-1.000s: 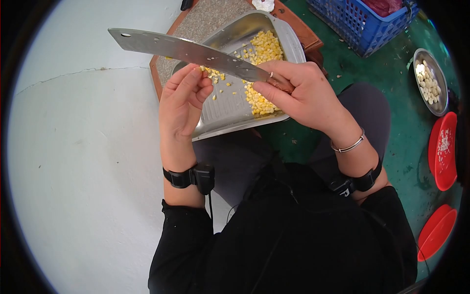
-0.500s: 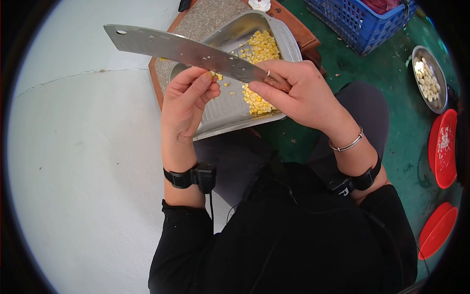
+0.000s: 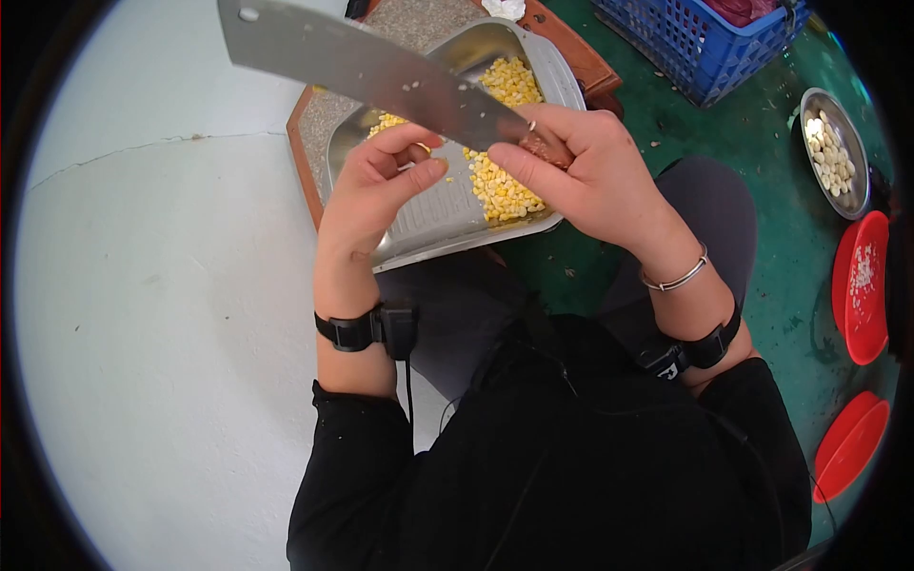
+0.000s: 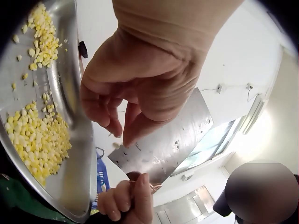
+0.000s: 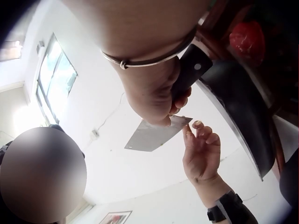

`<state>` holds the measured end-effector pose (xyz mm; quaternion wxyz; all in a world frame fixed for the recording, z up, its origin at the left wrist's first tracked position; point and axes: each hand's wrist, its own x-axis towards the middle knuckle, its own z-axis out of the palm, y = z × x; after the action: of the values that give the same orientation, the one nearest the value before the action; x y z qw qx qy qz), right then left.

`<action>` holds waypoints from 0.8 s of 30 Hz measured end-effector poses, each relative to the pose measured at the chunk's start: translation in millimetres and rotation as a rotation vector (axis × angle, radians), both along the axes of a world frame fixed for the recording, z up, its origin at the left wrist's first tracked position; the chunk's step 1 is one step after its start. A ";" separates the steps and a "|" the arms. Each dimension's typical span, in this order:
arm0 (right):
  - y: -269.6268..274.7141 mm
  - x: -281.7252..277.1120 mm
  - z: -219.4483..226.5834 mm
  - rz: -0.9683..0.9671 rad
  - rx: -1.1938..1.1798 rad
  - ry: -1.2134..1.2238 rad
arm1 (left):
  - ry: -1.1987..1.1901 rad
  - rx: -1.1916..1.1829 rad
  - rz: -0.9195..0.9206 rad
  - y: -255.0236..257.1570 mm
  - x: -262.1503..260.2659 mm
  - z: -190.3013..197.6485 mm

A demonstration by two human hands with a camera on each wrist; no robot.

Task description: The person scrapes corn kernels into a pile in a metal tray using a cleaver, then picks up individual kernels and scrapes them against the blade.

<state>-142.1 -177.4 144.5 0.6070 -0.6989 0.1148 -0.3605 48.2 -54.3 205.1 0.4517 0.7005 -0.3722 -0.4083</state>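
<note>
My right hand [image 3: 595, 181] grips a broad-bladed cleaver [image 3: 357, 71] by its handle, the thumb lying near the base of the blade. The blade is held up over the tray, pointing left, with small bits stuck to its face. My left hand [image 3: 381, 190] is just below the blade, thumb and forefinger apart and the other fingers bent. In the left wrist view a small pale piece [image 4: 116, 145] shows beside these fingertips, against the blade. Beneath both hands is a metal tray [image 3: 419, 249] with loose yellow corn kernels [image 3: 503, 195] in heaps.
The tray rests on a wood-edged, speckled stand [image 3: 309, 128] beside a white wall [image 3: 171, 266]. A blue basket [image 3: 705, 57] stands at the back right. Along the right are a metal bowl [image 3: 862, 200] of pale pieces and two red basins [image 3: 862, 319] [image 3: 850, 447] on the green floor.
The left thumb and forefinger were pinched together at the blade's edge; now they are spread apart. The cleaver has been raised, its tip moving up in view.
</note>
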 end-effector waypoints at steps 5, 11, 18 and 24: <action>-0.6 1.9 -2.5 -0.076 0.054 0.030 | -0.419 0.224 0.104 4.2 55.4 -32.9; -0.8 3.4 -7.6 -0.075 0.074 -0.044 | -0.864 0.318 -0.061 14.3 70.8 -69.3; -1.9 3.9 -2.7 -0.056 0.055 0.020 | -0.888 0.472 -0.202 1.9 62.8 -63.9; -0.6 5.8 -3.1 -0.064 0.043 -0.012 | -0.810 0.408 -0.194 6.7 46.9 -66.2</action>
<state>-136.3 -178.0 141.4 0.6109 -0.6792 0.1411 -0.3815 95.1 -47.6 138.9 0.0826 0.8401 -0.4946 -0.2068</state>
